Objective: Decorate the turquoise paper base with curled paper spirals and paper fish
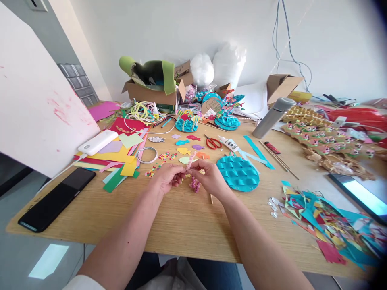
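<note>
Table [181, 225], wooden; 2 forearms enter over the front edge and converge.
Black phone [57, 199]: near the left front corner, slanting.
Paper scraps [326, 217]: heap near the right front corner.
Left hand [167, 177]: thumb and fingers drawn together, tips at the right hand's; cannot tell whether it grips anything.
Right hand [208, 175]: bent inward, thumb and forefinger pinching the strip.
Pink strip [191, 160]: 1, crinkled, between the hands above the table; long axis runs up from the fingertips, free end towards the back edge; lower end hidden by fingers.
Magenta curl [195, 184]: below the right hand, partly covered; cannot tell whether it joins the strip.
Blue woven disc [238, 172]: just beside the right hand.
Paper fish [183, 151]: several, beyond the hands, 1 partly covered.
Red scissors [213, 142]: beyond the fish.
Cardboard box [151, 94]: towards the back edge, contents mostly hidden.
</note>
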The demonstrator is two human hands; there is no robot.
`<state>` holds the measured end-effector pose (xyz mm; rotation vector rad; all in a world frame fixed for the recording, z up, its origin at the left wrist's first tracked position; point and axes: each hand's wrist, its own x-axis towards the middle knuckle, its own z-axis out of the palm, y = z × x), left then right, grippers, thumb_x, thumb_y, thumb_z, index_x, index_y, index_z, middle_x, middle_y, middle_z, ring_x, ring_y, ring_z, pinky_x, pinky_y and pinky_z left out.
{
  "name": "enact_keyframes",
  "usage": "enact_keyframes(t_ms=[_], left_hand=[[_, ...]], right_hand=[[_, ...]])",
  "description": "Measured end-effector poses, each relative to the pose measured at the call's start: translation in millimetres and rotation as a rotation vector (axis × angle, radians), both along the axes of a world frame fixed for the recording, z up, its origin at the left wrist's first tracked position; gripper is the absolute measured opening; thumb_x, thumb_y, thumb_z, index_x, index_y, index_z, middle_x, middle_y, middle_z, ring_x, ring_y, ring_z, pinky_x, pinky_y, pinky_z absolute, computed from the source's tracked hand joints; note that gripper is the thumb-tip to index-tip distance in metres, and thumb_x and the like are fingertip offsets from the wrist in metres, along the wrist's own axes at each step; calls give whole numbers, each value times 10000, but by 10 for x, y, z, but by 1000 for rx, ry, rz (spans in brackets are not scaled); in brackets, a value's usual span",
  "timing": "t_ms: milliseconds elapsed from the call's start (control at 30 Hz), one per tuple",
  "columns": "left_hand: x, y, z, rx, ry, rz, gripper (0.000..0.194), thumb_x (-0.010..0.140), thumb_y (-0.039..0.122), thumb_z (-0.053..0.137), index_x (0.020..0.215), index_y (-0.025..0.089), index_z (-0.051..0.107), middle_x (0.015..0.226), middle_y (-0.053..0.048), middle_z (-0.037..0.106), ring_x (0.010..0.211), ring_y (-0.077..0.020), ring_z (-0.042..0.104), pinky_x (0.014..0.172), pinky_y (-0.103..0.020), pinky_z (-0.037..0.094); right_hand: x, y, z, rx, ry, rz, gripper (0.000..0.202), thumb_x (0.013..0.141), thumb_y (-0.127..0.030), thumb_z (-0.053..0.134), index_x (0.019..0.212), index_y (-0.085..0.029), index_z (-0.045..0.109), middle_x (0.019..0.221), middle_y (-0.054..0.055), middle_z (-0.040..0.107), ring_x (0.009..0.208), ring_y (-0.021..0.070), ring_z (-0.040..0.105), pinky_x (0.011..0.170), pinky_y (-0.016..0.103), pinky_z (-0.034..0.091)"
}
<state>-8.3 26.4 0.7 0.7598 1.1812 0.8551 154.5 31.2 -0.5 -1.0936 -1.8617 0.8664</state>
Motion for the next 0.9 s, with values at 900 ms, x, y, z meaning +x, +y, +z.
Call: enact_keyframes(t_ms=[900], left_hand=[[76,0,-14,-51,-182,85,82,587,123,682,556,101,608,464,13,532,374,-14,396,328,-122,199]], right_hand=[[-17,10,-57,-348,277,13,293,663,-427,746,666,-173,602,607,-23,586,541,111,494,530,253,375]])
